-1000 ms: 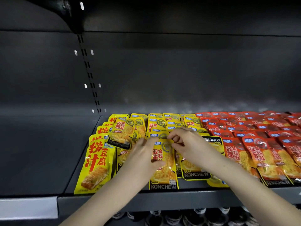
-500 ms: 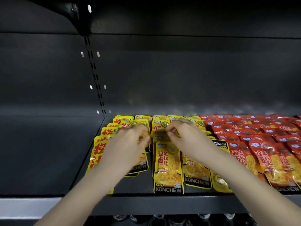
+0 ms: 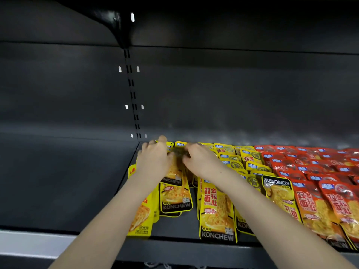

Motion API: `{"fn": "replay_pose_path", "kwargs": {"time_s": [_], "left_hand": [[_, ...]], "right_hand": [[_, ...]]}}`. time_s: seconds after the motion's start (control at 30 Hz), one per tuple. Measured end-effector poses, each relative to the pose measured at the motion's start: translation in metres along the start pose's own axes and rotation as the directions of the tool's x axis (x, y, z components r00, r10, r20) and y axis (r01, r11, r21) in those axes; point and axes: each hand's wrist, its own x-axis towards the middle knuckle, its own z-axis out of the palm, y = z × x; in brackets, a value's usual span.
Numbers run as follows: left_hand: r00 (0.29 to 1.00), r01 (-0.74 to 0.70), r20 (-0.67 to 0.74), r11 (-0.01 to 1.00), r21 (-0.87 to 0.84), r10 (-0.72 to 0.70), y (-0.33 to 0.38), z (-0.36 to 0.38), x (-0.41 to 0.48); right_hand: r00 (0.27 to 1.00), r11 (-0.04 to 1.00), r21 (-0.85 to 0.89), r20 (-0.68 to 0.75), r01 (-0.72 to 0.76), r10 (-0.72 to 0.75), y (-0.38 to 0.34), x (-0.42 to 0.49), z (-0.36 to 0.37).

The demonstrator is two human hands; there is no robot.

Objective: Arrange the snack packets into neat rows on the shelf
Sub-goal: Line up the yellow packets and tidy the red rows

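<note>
left grip [image 3: 155, 159]: far in, near the back edge of the shelf, palm down, fingers curled over the top end of the held packet; blurred, finer finger detail unreadable
right grip [image 3: 201, 162]: just beside the left one, fingertips pinching the same top end from the right
held packet [image 3: 174, 171]: yellow, black KONCHEW band at its near end; lies lengthwise in the second column from the left, far end near the shelf's back edge, near end overlapping another yellow packet below it
shelf [image 3: 174, 227]: dark metal, packets lying flat on it out to the right edge
yellow packets [image 3: 233, 162]: overlapping columns running from back edge to front edge, blue tabs showing at the tops
front packet [image 3: 216, 210]: yellow, red characters, KONCHEW at the bottom, reaches the front edge between the two forearms
flipped packet [image 3: 277, 190]: yellow, lettering upside down, just beside the red ones
red packets [image 3: 314, 171]: same layout, overlapped rows filling the shelf's right part
leftmost packet [image 3: 141, 214]: yellow, different print, near the front edge, partly under the left forearm
slotted upright [image 3: 133, 94]: on the back wall, above the left grip
bracket [image 3: 114, 20]: black, at the top of the upright
</note>
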Motion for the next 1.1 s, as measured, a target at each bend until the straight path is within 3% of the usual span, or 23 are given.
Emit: {"fn": "replay_pose_path", "kwargs": {"time_s": [0.13, 0.33, 0.6, 0.8, 1.1], "left_hand": [[1.000, -0.008, -0.028, 1.000, -0.025, 0.007, -0.004, 0.005, 0.000], [0.991, -0.098, -0.112, 0.970, -0.223, 0.074, 0.001, 0.002, -0.005], [0.978, -0.152, -0.208, 0.800, -0.580, 0.035, 0.004, 0.001, -0.002], [0.974, -0.191, -0.219, 0.712, -0.675, 0.053, 0.001, 0.009, -0.001], [0.977, -0.209, -0.179, 0.716, -0.666, 0.119, 0.001, 0.007, 0.000]], "right_hand": [[1.000, 0.998, 0.063, -0.025, 0.001, 0.001, 0.001, 0.005, 0.008], [0.999, 0.982, 0.188, -0.049, -0.006, 0.016, 0.005, 0.007, 0.008], [0.996, 0.926, 0.378, -0.074, -0.023, 0.055, 0.017, 0.008, 0.002], [0.993, 0.732, 0.678, -0.027, -0.067, 0.115, 0.021, 0.007, -0.003], [0.974, 0.577, 0.817, -0.127, -0.004, 0.187, 0.024, 0.006, -0.012]]}}
